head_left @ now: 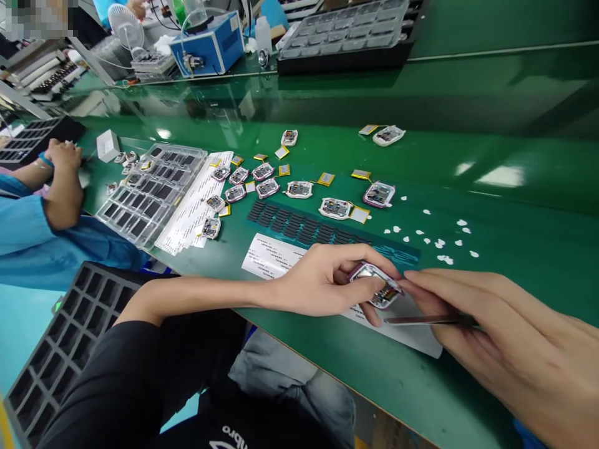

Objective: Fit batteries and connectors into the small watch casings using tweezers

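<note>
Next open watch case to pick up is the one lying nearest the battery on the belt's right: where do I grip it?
Grip the watch case across its two long purple side walls, coming straight down. It lies flat and open-side up, so avoid the exposed board inside and the side where the attached yellow battery sits.

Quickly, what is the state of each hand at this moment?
Left hand: closed around a small watch case, holding it just above the green table.
Right hand: pinching thin tweezers, tip toward the case.
</note>
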`<state>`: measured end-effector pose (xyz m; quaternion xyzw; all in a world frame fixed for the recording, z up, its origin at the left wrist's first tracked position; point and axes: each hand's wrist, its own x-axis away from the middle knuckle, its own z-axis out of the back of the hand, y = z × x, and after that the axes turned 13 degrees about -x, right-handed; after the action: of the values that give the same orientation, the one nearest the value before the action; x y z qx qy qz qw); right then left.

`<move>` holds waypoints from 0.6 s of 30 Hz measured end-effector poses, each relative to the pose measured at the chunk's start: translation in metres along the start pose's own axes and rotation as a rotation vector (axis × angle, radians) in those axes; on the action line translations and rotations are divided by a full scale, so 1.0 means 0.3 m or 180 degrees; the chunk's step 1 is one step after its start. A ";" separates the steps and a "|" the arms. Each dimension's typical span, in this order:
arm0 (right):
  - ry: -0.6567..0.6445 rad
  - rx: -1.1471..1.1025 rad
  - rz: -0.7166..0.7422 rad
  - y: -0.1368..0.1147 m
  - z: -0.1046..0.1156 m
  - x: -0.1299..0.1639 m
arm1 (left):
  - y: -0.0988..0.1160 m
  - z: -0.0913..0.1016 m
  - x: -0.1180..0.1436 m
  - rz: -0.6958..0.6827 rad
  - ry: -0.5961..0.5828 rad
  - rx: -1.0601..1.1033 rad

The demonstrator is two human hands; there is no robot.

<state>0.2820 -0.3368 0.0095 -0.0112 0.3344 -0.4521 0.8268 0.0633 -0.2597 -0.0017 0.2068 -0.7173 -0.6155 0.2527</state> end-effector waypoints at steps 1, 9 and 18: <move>-0.0033 -0.0061 0.0006 0.004 0.000 0.014 | 0.002 0.003 0.000 0.0032 -0.0175 0.0154; 0.0194 0.0257 -0.0528 0.021 0.011 0.257 | 0.029 0.026 0.007 0.0124 -0.0548 0.0814; 0.0003 -0.0229 -0.0381 -0.002 -0.006 0.061 | 0.043 0.032 0.004 0.0245 -0.0501 0.0815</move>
<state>0.2871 -0.3505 -0.0016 -0.0607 0.3495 -0.4885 0.7972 0.0564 -0.2509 0.0100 0.1607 -0.8149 -0.5233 0.1907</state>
